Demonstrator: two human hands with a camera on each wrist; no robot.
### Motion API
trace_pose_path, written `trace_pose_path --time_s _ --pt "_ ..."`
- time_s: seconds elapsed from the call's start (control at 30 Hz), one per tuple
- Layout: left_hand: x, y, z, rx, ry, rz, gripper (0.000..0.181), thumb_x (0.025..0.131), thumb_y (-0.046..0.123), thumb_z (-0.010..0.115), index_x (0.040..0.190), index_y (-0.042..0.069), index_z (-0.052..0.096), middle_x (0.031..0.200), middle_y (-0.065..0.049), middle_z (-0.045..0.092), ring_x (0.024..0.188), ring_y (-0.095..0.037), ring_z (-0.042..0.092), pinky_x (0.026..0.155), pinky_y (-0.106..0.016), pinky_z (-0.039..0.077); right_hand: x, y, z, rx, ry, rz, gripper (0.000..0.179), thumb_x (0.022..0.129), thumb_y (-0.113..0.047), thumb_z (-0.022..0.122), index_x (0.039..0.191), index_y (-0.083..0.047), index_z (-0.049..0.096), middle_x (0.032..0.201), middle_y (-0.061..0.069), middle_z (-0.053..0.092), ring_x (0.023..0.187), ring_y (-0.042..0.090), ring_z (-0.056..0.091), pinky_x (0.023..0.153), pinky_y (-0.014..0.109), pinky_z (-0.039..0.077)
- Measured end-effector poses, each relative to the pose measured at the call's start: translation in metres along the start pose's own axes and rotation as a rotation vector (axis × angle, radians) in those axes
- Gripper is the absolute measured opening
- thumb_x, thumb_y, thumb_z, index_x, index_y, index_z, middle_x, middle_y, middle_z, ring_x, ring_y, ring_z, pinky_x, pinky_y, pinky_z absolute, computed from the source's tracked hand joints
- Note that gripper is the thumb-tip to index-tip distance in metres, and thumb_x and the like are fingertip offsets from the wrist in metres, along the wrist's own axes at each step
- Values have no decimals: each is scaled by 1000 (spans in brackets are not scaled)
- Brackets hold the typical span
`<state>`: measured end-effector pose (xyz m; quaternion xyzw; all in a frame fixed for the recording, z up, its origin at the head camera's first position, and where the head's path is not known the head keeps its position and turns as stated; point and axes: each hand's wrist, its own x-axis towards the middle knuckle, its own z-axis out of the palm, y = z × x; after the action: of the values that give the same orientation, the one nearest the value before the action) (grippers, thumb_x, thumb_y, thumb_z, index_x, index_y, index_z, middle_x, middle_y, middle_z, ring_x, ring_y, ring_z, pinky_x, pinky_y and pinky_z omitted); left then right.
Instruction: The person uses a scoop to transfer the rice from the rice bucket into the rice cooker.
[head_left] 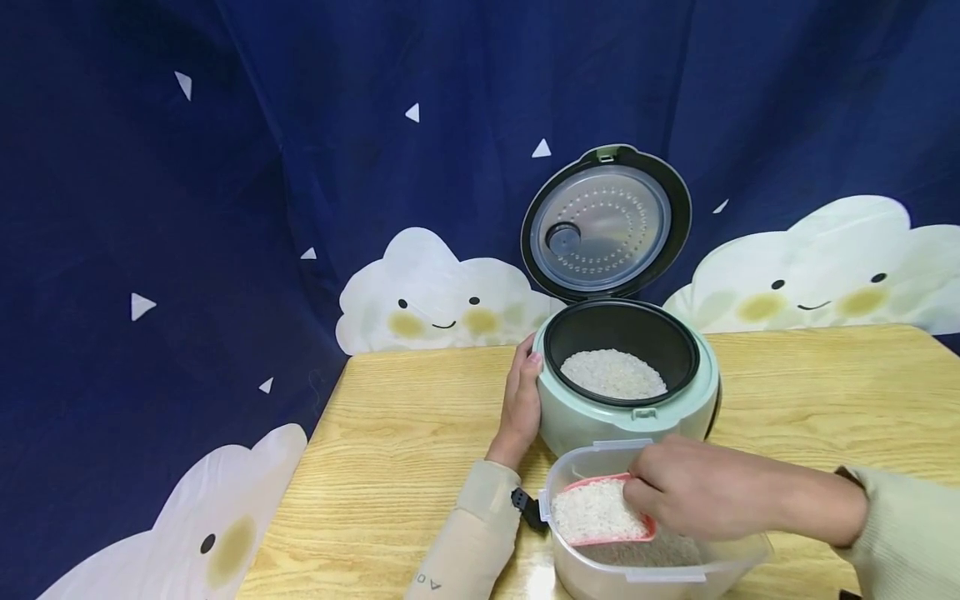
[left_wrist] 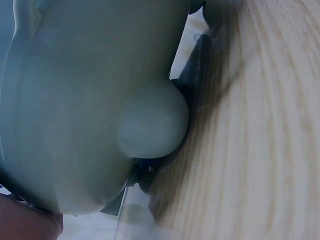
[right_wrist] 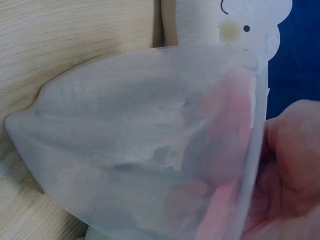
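A pale green rice cooker (head_left: 600, 429) stands on the table with its lid (head_left: 637, 225) raised; white rice (head_left: 613, 373) lies in its dark inner pot (head_left: 562, 333). My left hand (head_left: 521, 404) rests against the cooker's left side, fingers along the wall. In the left wrist view the cooker's body (left_wrist: 85, 110) fills much of the picture. My right hand (head_left: 705, 487) grips a pink-red scoop (head_left: 615, 540) heaped with rice (head_left: 592, 510), inside a clear plastic container (head_left: 630, 583). Through the container wall (right_wrist: 115, 110), the right wrist view shows the scoop (right_wrist: 230, 115) blurred; its handle is hidden.
Grains (head_left: 645, 550) cover the bottom of the container, which stands right in front of the cooker. Under everything is a light wooden table (head_left: 405, 433). Behind it hangs a dark blue curtain (head_left: 450, 67) with printed clouds.
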<state>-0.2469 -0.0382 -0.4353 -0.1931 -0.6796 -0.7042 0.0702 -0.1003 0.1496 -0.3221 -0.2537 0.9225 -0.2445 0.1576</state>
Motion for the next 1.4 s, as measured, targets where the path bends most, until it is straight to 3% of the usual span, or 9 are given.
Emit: trace_pose_path --time_s 0.57,0.93,1.1,1.4 --pt "1 -1 0 0 5 19 56 103 36 32 154 16 45 157 -6 52 143 -23 48 126 -45 32 0 -2 -11 -5 -9 7 41 99 -24 53 59 -28 48 54 -18 30 49 0 24 46 21 22" --pt "1 -2 0 -4 8 15 55 103 35 33 154 17 45 157 -5 51 144 -24 48 126 -46 31 -5 -2 -17 -34 1 37 40 99 -24 52 60 -29 53 55 -17 32 50 1 26 49 20 26" --pt "0 -2 0 -9 9 8 55 103 35 32 154 18 45 157 -4 51 143 -23 48 126 -46 31 -8 -1 -19 21 -12 31 40 100 -22 51 60 -27 49 54 -17 29 49 1 22 47 22 23" --pt "0 -2 0 -7 2 13 55 103 36 32 154 19 45 158 -4 51 144 -23 48 126 -46 31 -17 5 -23 144 -22 50 34 99 -16 50 67 -21 60 52 -13 43 46 3 35 46 24 31"
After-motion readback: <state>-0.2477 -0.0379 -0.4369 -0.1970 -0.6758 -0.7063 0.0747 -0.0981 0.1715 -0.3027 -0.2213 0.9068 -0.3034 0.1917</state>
